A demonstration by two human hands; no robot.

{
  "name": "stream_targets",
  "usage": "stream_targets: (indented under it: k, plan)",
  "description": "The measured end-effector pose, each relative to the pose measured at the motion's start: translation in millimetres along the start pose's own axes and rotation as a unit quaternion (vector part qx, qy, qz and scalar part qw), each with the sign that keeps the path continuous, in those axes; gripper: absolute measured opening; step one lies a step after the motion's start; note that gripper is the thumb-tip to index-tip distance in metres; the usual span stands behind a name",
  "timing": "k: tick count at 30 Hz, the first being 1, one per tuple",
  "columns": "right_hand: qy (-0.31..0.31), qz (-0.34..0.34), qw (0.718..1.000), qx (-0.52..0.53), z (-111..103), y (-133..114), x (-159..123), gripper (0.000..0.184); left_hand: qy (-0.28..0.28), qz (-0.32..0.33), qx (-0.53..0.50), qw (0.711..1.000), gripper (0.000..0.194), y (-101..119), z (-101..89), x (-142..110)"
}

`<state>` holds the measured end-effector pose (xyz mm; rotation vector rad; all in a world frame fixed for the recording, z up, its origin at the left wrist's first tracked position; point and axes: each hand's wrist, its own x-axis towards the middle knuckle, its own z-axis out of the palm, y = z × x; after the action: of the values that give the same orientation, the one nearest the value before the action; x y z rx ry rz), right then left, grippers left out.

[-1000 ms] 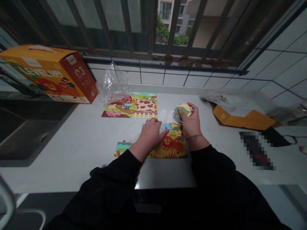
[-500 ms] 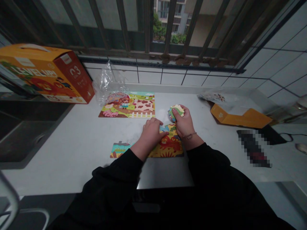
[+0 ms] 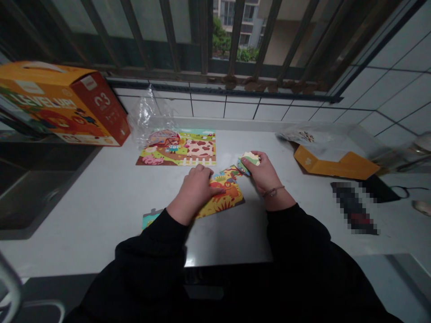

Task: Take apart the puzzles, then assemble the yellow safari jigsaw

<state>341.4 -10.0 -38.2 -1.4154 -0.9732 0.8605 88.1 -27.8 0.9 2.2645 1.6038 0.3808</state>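
Observation:
My left hand (image 3: 193, 192) lies palm down on a partly joined puzzle with lions (image 3: 225, 197) on the white counter (image 3: 101, 197), fingers pressed flat on it. The puzzle lies turned, its right end tilted up. My right hand (image 3: 263, 172) is closed round a small stack of loose puzzle pieces (image 3: 248, 160), just right of the puzzle's top corner. A finished farm puzzle (image 3: 178, 154) lies further back.
An orange puzzle box (image 3: 63, 107) lies at the back left beside a crumpled clear bag (image 3: 148, 119). An orange cardboard piece (image 3: 333, 165) and clear wrapping sit at the right, with a dark blurred object (image 3: 353, 207). A dark sink (image 3: 30, 188) lies to the left.
My left hand has slid the lion puzzle to the left and turned it, so its right end now points up. My right hand with the pieces stayed about where it was.

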Motion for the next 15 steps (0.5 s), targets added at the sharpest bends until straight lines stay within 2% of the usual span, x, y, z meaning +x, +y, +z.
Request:
stream_targets:
  k: [3,8,15]
  plan:
    - [-0.027,0.003,0.999,-0.025,1.0,-0.5,-2.2,0.065,-0.009,0.008,-0.023,1.0,0.057,-1.4,3.1,1.9]
    - [-0.092,0.008,0.996,0.006,6.4,0.8,-5.1,0.064,0.001,0.004,-0.08,0.997,0.052,0.3,6.7,2.1]
    - [-0.082,0.01,0.991,0.109,8.0,-1.5,-3.4,0.064,-0.007,-0.023,-0.24,0.971,0.034,4.1,5.3,-2.1]
